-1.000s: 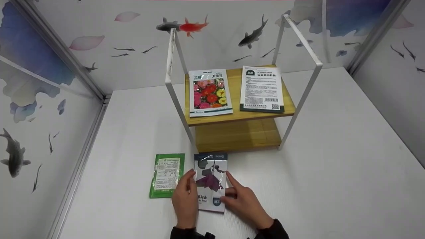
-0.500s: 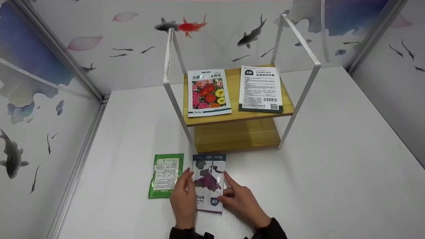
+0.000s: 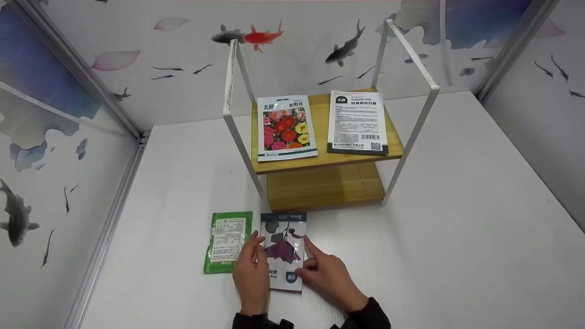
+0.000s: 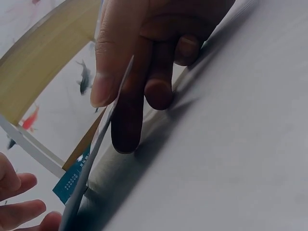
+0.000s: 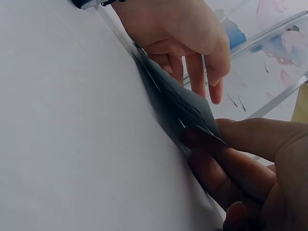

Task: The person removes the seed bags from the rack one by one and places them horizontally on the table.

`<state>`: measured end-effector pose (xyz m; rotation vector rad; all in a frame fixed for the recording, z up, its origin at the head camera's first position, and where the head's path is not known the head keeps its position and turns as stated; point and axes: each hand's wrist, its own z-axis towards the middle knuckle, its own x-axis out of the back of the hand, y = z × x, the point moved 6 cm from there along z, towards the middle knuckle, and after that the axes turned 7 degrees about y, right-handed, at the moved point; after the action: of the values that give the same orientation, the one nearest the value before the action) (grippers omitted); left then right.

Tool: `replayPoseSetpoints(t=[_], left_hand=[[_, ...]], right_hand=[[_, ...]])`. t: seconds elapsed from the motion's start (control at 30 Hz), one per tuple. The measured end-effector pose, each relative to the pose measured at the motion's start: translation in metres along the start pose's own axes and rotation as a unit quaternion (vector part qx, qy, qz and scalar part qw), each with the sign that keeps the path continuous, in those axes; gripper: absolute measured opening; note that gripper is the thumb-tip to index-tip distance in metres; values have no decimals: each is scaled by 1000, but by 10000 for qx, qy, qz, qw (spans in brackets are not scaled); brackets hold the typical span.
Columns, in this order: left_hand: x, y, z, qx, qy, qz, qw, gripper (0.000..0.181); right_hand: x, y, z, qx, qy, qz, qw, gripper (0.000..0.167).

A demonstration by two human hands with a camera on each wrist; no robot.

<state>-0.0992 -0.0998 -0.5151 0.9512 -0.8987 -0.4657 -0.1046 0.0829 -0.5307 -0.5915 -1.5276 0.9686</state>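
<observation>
A grey-white packet with a purple leaf picture is held just in front of the shelf, its dark band toward the shelf. My left hand is at its left edge; in the left wrist view the packet runs between the thumb and fingers of that hand. My right hand pinches the right edge. In the right wrist view its thumb lies on one face of the packet and the fingers of this hand lie behind. A green packet lies left, partly behind my left hand.
A two-level wooden shelf with a white metal frame stands behind the hands. On its upper board lie a flower-picture packet and a text-side-up packet. Patterned walls border the white table.
The purple-leaf packet has shifted slightly left, together with my right hand, and my left hand covers a little more of its left side. The camera view has drifted slightly.
</observation>
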Motion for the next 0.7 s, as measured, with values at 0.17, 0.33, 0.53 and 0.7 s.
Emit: replayPoseSetpoints(t=[0.17,0.33,0.53,0.7], left_hand=[[0,0,0,44,-29,10,10000,19],[1,-2,1,121,8,7,9999,18],[0,-3,3,268,-27,-28,9996,18],[1,-4,3,277,-15,-32,9996,19]], right_hand=[[0,-2,0,74,156,-152,9997,77],[-3,-3,-2,-31,159,-161,9997,78],[-3,-4,-2,8,237,-255,9994,76],[-3,-6,-1,104,249,-382,9989,74]])
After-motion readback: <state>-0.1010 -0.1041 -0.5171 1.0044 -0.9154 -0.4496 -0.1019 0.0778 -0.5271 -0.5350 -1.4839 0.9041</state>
